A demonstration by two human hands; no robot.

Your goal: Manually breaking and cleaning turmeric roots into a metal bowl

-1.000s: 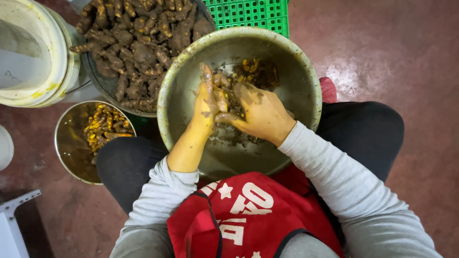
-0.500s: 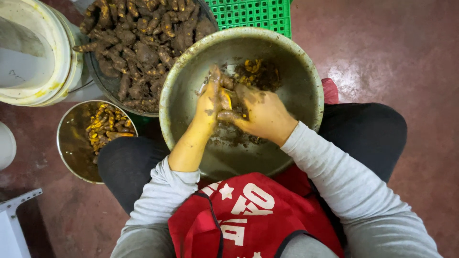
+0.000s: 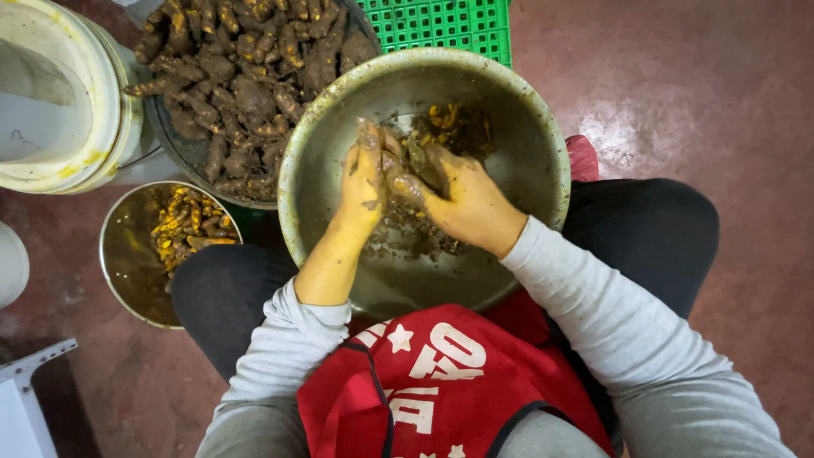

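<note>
Both hands have shifted slightly; left hand (image 3: 365, 182) and right hand (image 3: 462, 199) now meet over the bowl (image 3: 543, 153), fingers curled shut on a muddy root (image 3: 407, 170) so scrapings drop inside, lap-steadied

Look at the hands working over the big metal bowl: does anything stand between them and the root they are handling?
Nothing visible does. The left hand and the right hand both close directly on the muddy root, above the large metal bowl. Only mud and yellow stain coat the hands.
</note>
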